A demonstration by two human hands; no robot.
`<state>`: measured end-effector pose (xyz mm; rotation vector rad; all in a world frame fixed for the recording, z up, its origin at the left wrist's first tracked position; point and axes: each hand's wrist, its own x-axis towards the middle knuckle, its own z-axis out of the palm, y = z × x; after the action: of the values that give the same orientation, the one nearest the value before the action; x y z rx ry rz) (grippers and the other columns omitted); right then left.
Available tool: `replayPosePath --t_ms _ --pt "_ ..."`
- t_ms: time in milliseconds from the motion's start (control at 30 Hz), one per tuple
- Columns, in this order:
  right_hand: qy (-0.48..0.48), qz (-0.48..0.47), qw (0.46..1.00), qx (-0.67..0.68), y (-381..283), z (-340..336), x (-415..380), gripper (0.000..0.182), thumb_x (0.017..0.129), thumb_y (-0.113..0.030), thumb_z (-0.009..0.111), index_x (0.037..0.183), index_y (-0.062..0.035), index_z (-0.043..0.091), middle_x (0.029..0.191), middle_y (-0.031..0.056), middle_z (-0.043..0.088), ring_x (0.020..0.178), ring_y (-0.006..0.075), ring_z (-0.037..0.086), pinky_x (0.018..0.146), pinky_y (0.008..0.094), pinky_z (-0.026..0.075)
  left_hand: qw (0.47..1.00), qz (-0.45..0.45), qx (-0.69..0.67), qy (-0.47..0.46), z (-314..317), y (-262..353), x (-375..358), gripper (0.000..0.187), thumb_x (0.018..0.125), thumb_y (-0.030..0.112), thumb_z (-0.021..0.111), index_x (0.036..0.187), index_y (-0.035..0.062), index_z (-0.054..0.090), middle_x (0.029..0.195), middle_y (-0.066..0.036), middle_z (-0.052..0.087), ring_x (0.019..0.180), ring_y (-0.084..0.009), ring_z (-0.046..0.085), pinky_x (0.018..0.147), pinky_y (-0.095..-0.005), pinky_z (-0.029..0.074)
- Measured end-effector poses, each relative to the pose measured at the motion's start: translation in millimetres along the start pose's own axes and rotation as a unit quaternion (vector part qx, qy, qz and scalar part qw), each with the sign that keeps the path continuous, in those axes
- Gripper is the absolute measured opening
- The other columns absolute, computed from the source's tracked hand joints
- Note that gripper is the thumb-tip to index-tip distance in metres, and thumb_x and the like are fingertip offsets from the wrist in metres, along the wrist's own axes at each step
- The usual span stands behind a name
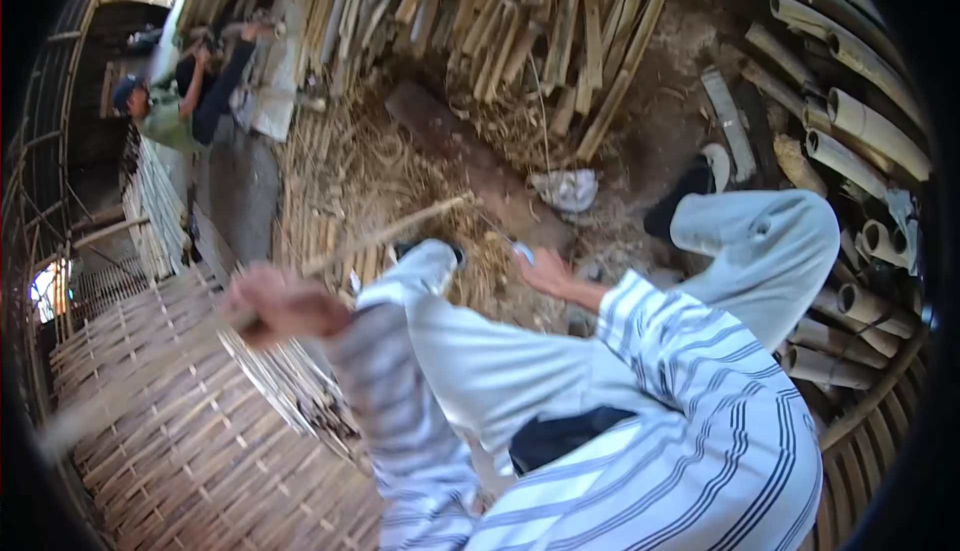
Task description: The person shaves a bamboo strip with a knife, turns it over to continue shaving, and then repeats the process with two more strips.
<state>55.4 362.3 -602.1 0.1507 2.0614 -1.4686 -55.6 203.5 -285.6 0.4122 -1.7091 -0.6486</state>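
Note:
My left hand point(285, 306), smeared by motion, is closed around a long bamboo strip point(395, 226). The strip slants from this hand towards the middle of the view, and a blurred length shows on the hand's far side at lower left. In my right hand point(550, 273) is a knife point(523, 250) with a pale blue handle. Its thin blade points up and left, close to the strip's far tip. Loose bamboo shavings point(385, 166) cover the ground around a dark wooden plank point(465, 146), which lies in front of my legs.
Split bamboo pieces point(500, 11) are heaped at the top. Cut bamboo poles point(870, 131) stack up on the right, beside a flat slat point(728, 121). A crumpled white bag point(567, 189) lies near the plank. Woven bamboo matting point(180, 411) spans the lower left. Another person point(165, 116) sits at upper left.

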Motion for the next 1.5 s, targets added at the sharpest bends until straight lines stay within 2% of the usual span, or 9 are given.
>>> replayPosePath --t_ms 33,167,533,833,933,1033,1133,1300,1500 --pt "0.122 -0.064 0.99 -0.016 18 16 14 0.049 0.097 -0.047 0.04 0.099 -0.0043 0.063 0.082 0.0237 0.065 0.075 0.0373 0.065 0.073 0.052 0.048 0.998 0.052 -0.012 0.019 -14 -21 2 0.017 0.082 0.013 0.045 0.066 0.0099 0.04 0.053 0.001 0.04 0.036 -0.0092 0.038 0.033 -0.0232 0.03" --pt "0.06 -0.004 0.997 0.038 -49 -27 7 0.053 0.096 -0.048 0.042 0.092 -0.0001 0.063 0.076 0.0245 0.065 0.073 0.0389 0.066 0.07 0.0507 0.049 0.989 0.112 0.101 0.009 -64 -24 40 0.028 0.085 0.018 0.04 0.059 0.0108 0.032 0.051 0.002 0.033 0.037 -0.0114 0.036 0.036 -0.0244 0.028" --pt "0.125 -0.02 0.989 0.077 -78 -61 17 0.061 0.098 -0.052 0.041 0.073 0.0011 0.056 0.058 0.0147 0.056 0.055 0.0283 0.057 0.055 0.0439 0.043 0.994 -0.054 -0.083 0.053 -10 11 31 0.028 0.078 0.016 0.045 0.057 0.0146 0.027 0.05 0.002 0.029 0.041 -0.0093 0.031 0.041 -0.0244 0.023" --pt "-0.008 -0.149 0.986 0.076 -111 -24 -28 0.056 0.097 -0.053 0.04 0.091 -0.001 0.058 0.064 0.0167 0.062 0.055 0.034 0.062 0.054 0.0458 0.049 0.982 -0.099 -0.135 0.085 -10 -1 25 0.029 0.076 0.012 0.049 0.056 0.0133 0.027 0.052 0.0 0.028 0.043 -0.0107 0.031 0.043 -0.0249 0.022" --pt "0.005 -0.135 0.99 -0.03 -73 2 -16 0.058 0.097 -0.053 0.039 0.104 0.0013 0.058 0.07 0.0226 0.064 0.068 0.0376 0.067 0.062 0.0475 0.052 0.984 -0.102 -0.122 0.077 -15 -3 28 0.031 0.076 0.012 0.047 0.055 0.0133 0.024 0.052 0.0 0.027 0.044 -0.0114 0.03 0.044 -0.0258 0.021" --pt "-0.073 0.134 0.988 0.008 8 2 31 0.06 0.096 -0.054 0.038 0.096 -0.0006 0.065 0.084 0.026 0.067 0.085 0.0418 0.066 0.072 0.0495 0.051 0.986 -0.093 -0.103 0.089 -16 2 26 0.034 0.076 0.013 0.047 0.054 0.014 0.022 0.051 -0.001 0.026 0.045 -0.0123 0.03 0.044 -0.0265 0.021" --pt "-0.026 0.092 0.994 -0.045 57 19 42 0.062 0.096 -0.054 0.038 0.09 0.0008 0.067 0.084 0.0257 0.067 0.084 0.0421 0.066 0.072 0.0494 0.051 0.988 -0.09 -0.098 0.074 -11 -4 24 0.027 0.078 0.014 0.041 0.057 0.013 0.025 0.055 -0.001 0.028 0.048 -0.0122 0.03 0.044 -0.0258 0.021" --pt "-0.034 -0.098 0.994 0.036 -58 9 -2 0.057 0.096 -0.052 0.041 0.095 0.0009 0.062 0.077 0.0259 0.065 0.073 0.0408 0.067 0.066 0.048 0.052 0.999 -0.021 0.025 -0.006 -21 2 17 0.022 0.084 0.016 0.032 0.062 0.012 0.028 0.059 -0.001 0.03 0.049 -0.0113 0.03 0.044 -0.0239 0.021" --pt "0.011 -0.073 0.996 0.052 -57 -6 -4 0.052 0.096 -0.049 0.045 0.092 0.0006 0.06 0.066 0.023 0.063 0.062 0.0377 0.065 0.061 0.0468 0.051 0.998 0.002 -0.061 0.018 -36 8 27 0.035 0.088 0.023 0.035 0.056 0.0133 0.026 0.051 0.001 0.027 0.041 -0.0094 0.033 0.036 -0.0231 0.02"
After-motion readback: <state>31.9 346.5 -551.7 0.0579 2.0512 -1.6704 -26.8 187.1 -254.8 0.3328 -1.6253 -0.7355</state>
